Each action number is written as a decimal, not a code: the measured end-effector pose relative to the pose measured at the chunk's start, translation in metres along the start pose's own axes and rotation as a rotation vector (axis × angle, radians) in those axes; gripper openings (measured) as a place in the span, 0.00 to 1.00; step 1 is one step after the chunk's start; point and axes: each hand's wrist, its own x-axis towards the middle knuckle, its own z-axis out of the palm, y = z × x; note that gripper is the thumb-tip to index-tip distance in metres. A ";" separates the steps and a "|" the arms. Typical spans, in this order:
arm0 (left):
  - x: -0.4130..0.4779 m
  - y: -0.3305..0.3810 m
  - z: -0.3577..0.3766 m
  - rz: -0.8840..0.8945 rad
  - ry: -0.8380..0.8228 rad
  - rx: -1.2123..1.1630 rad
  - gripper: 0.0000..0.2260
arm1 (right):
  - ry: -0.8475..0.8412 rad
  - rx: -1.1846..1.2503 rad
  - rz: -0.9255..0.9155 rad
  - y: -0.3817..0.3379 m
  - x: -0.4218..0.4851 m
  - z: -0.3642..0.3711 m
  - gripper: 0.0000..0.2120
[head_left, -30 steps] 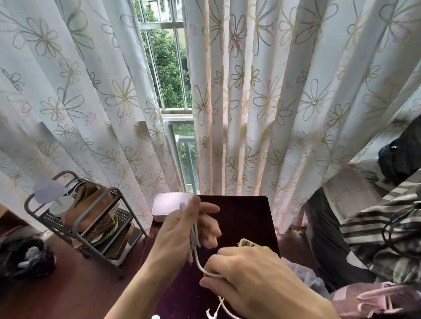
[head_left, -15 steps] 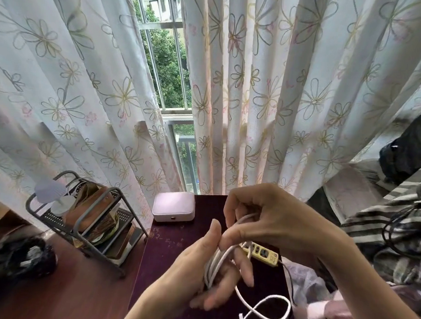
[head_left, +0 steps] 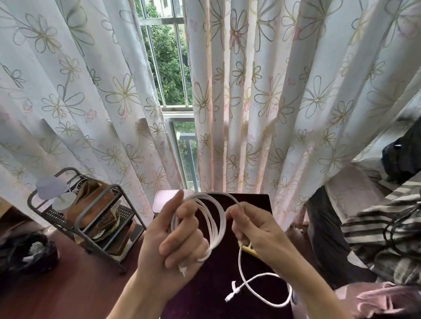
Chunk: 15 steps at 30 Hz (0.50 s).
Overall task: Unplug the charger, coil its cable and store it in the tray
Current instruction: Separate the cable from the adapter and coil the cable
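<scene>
The white charger cable point(head_left: 215, 218) is wound in several loops around the fingers of my left hand point(head_left: 173, 241), which holds the coil above the dark purple table point(head_left: 209, 306). My right hand point(head_left: 254, 227) pinches the cable at the top right of the coil. The loose tail point(head_left: 260, 291) hangs down from my right hand, curls over the table and ends in a small white connector point(head_left: 229, 296). A pale pink box point(head_left: 163, 201) sits at the table's far left corner, partly hidden by my left hand. The charger plug is not visible.
A yellow power strip point(head_left: 248, 248) lies on the table under my right hand. A grey metal rack point(head_left: 83, 215) with brown items stands to the left on the floor. Flowered curtains hang behind the table. Striped and dark clothes point(head_left: 386, 229) pile up at the right.
Both hands have risen and drawn apart. The coil on my left hand has opened into wider loops, and my right hand has carried another turn of cable over its top.
</scene>
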 end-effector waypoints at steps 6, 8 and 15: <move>0.011 0.002 -0.023 0.145 0.145 -0.022 0.24 | -0.019 -0.432 0.130 0.046 -0.012 0.020 0.13; 0.018 0.001 -0.033 0.206 0.263 0.032 0.21 | -0.124 -0.723 0.139 0.051 -0.014 0.023 0.09; 0.027 -0.002 -0.075 0.302 0.680 0.539 0.24 | -0.291 -0.994 0.161 0.019 -0.022 0.033 0.12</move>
